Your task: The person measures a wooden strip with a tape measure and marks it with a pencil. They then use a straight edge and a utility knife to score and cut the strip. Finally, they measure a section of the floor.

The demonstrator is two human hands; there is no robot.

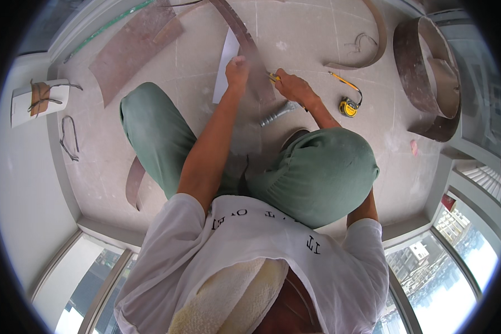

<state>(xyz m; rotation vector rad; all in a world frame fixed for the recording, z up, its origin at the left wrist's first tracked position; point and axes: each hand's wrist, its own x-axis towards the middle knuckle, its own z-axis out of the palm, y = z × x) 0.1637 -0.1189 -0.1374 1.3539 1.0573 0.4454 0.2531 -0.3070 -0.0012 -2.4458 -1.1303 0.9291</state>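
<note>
A long brown strip (254, 64) of flexible sheet runs away from me across the floor. My left hand (237, 72) is closed at its left edge, with the fingertips partly hidden. A white sheet (221, 83) lies under and beside that hand. On the strip's right side, my right hand (295, 88) grips a yellow utility knife (273, 77), its front end at the strip. Just nearer to me lies a grey, ribbed, tube-like tool (278, 113), whose kind I cannot make out. A shoe (294, 137) shows beside my bent right knee.
To the right are a yellow tape measure (348, 107) and a thin orange tool (344, 80). A large brown coil (428, 72) stands by the right wall. A curved strip (373, 44) and a wide brown sheet (131, 53) lie farther off. At left is a tied white packet (39, 101).
</note>
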